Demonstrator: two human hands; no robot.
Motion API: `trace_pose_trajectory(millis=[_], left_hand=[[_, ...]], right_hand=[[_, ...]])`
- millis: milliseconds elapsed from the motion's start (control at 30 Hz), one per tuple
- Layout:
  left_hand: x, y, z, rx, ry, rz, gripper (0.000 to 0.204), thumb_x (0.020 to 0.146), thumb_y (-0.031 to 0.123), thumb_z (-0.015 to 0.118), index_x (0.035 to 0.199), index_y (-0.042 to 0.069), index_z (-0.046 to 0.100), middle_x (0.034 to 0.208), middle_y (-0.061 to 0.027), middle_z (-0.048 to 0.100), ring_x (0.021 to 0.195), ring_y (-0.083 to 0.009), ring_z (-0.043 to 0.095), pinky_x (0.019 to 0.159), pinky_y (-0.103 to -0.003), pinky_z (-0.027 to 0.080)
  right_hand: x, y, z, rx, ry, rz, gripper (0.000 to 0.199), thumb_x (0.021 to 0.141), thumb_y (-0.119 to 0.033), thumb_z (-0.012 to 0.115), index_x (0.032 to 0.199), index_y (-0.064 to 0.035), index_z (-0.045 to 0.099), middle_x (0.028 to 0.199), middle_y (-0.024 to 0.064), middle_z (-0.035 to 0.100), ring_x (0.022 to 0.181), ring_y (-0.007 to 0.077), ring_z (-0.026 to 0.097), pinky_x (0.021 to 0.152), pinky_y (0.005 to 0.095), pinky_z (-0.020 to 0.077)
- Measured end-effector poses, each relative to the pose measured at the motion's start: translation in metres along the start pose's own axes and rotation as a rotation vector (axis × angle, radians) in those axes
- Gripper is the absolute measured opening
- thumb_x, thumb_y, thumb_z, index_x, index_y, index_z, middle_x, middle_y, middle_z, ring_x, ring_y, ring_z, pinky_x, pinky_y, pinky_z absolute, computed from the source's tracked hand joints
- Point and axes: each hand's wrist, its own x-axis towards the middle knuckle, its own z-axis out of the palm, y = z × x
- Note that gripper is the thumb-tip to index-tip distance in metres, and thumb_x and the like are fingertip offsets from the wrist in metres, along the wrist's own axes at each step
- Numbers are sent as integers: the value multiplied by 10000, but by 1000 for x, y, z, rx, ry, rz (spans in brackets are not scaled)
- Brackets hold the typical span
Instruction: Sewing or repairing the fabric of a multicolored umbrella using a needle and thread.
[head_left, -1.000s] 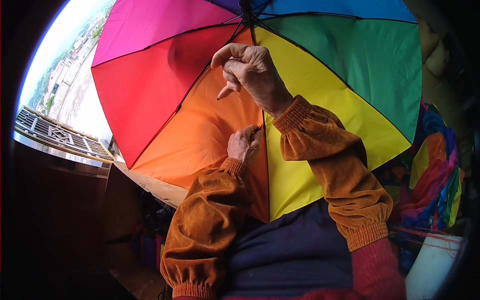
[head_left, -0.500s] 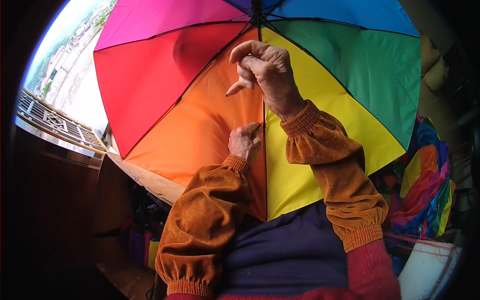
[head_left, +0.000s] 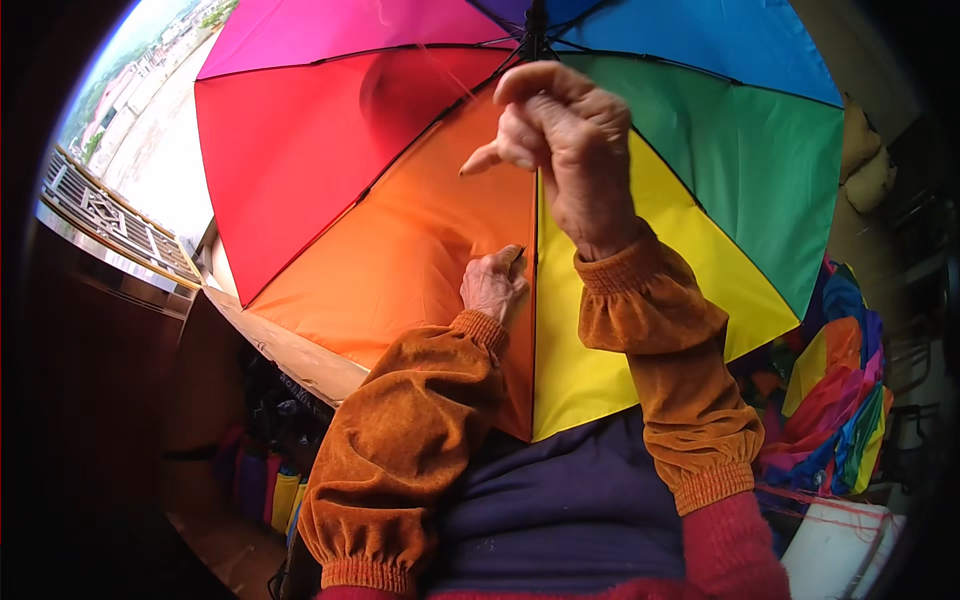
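Observation:
A rainbow-coloured umbrella [head_left: 310, 170] is spread open in front of me, its inner side with dark ribs facing me. My left hand [head_left: 493, 283] lies low on the orange panel [head_left: 420, 260], its fingers closed at the dark rib beside the yellow panel [head_left: 590, 370]. They seem to pinch rib and cloth there, though the fingertips are partly hidden. My right hand [head_left: 580, 145] is raised over the same rib, below the hub [head_left: 536, 40]. Its thumb and forefinger are closed and the little finger sticks out; what they hold cannot be made out. A faint pale thread [head_left: 465, 88] shows near it.
At the right lies a heap of multicoloured cloth [head_left: 830, 390], with a white box-like thing [head_left: 835, 545] and reddish strings below it. A brown cardboard edge [head_left: 290, 345] shows under the umbrella at left. Farther left stands a metal railing [head_left: 115, 215] before a bright outdoor view.
My right hand has risen a little and moved right, away from the rib. My left hand keeps its place at the rib. The whole view has shifted slightly.

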Motion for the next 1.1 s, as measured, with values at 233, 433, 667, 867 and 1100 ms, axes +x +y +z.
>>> trace_pose_trajectory(millis=[233,433,667,867,1100], left_hand=[[25,15,7,-186,-10,-126,448,710,463,634,813,28,612,684,-217,584,665,-362,587,618,-411,454],[103,-49,-63,346,487,86,184,691,229,585,813,102,532,784,-140,552,741,-352,574,599,-471,436],[107,-103,-111,678,-14,-187,231,712,212,588,904,85,576,906,-179,588,874,-362,574,727,-467,453],[95,-29,-59,3,-227,6,210,662,222,586,640,15,612,578,-173,577,595,-323,605,556,-395,451],[10,-16,65,-251,-239,-26,277,621,285,643,671,18,591,582,-165,554,557,-308,568,562,-368,450]], right_hand=[[-16,22,-85,-704,253,207,214,822,-87,438,867,76,569,557,38,459,488,101,484,527,256,501],[-70,93,-131,-1588,-33,218,256,743,-162,560,590,23,472,534,201,476,463,355,474,461,406,412],[-45,77,-138,-1248,141,429,296,672,-164,526,497,9,361,490,183,440,455,312,445,471,397,394],[-1,-26,-181,-1842,28,297,157,675,-65,574,550,13,520,592,204,546,572,330,576,541,386,477],[-87,-53,-260,-2214,111,152,111,686,-40,566,624,10,488,636,215,523,568,334,552,506,420,438]])
